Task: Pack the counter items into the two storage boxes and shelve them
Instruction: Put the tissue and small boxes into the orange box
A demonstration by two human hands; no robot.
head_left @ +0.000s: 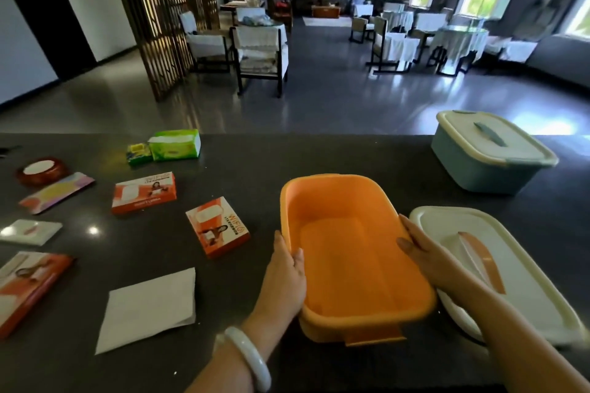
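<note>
Orange plastic storage box (351,265), lidless, sits on the dark counter (223,344); its long axis runs away from the person, tilted leftward. Left hand (284,274) and right hand (421,252) grasp its 2 long rims. 1 cream lid (517,290) lies just right. 1 lidded blue box (485,169) stands beyond. 3 orange-white cartons (217,226) lie left.

A restaurant dining hall — cloth-draped tables (459,37); chairs (260,54); dark service counter (223,313).
</note>
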